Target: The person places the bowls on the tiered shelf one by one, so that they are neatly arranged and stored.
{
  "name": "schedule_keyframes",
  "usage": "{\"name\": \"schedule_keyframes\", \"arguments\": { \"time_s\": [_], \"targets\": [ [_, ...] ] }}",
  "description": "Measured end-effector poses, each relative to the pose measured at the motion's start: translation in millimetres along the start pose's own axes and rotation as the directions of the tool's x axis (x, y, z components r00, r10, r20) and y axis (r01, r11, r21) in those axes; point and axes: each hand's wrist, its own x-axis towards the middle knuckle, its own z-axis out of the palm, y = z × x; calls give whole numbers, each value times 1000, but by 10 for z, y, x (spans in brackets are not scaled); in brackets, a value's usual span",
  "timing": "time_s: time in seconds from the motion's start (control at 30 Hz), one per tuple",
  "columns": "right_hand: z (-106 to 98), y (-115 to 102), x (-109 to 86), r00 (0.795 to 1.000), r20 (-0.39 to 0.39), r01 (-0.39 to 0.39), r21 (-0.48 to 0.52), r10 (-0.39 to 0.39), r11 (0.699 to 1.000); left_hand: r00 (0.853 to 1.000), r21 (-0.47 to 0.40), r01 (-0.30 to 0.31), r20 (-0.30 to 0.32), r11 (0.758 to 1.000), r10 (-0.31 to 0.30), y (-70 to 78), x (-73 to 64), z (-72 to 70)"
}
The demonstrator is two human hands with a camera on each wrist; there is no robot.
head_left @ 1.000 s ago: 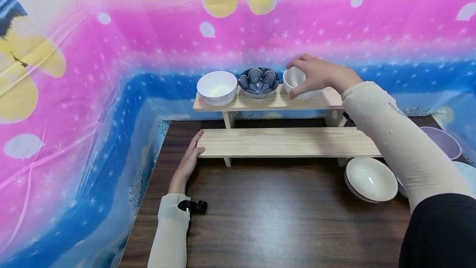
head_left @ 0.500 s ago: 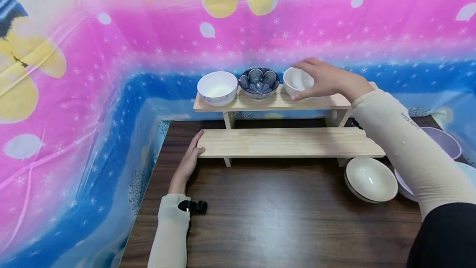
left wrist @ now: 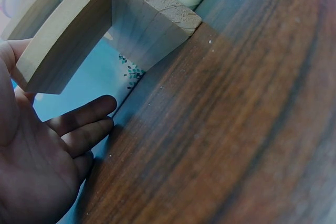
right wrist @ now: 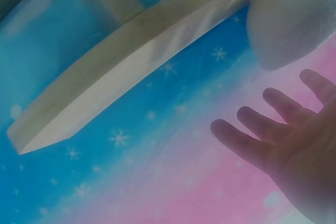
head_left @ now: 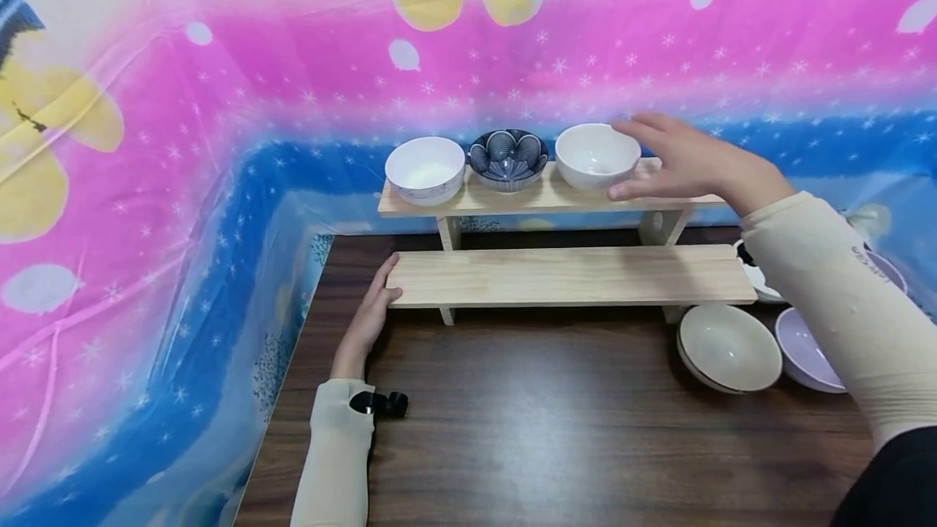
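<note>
A two-tier wooden shelf (head_left: 556, 276) stands at the back of the table. My left hand (head_left: 369, 320) holds the left end of its lower board, thumb and forefinger at either side of the wood in the left wrist view, other fingers (left wrist: 86, 135) loose below. On the upper board sit a white bowl (head_left: 426, 173), a dark blue patterned bowl (head_left: 508, 163) and another white bowl (head_left: 591, 159) in a row. My right hand (head_left: 691, 159) is beside this last bowl, fingers spread with nothing in them. The right wrist view shows its fingers (right wrist: 247, 140) apart from the bowl.
At the right, a cream bowl (head_left: 728, 348) stands before the shelf's end, with a lavender bowl (head_left: 805, 352) beside it. A white dish (head_left: 764, 283) is partly hidden by the right sleeve. A printed cloth (head_left: 293, 88) hangs close behind the shelf.
My right hand has let go of the right-hand white bowl and drawn away to the right, leaving it on the upper board. My left hand has stayed at the shelf's end.
</note>
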Motion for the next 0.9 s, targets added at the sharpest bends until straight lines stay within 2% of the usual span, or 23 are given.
{"name": "schedule_keyframes", "arguments": {
  "time_s": [0.3,0.5,0.77,0.87,0.9],
  "targets": [
    [7,44,-223,999,-15,-31,-7,31,999,1000,-22,-7,3,1000,7,21,1,-15],
    [1,49,-386,999,-37,-12,-21,11,1000,1000,-21,-13,2,1000,13,28,2,-22],
    [154,27,-679,998,-66,-8,-29,7,1000,1000,-1,-25,-7,1000,25,-6,0,-16],
    [202,16,-779,997,-83,0,-44,-4,999,1000,-4,-24,-4,1000,24,1,-11,-11],
    [212,11,-809,996,-92,3,-52,-8,999,1000,-10,-16,0,1000,16,50,-30,-4]
  ]
}}
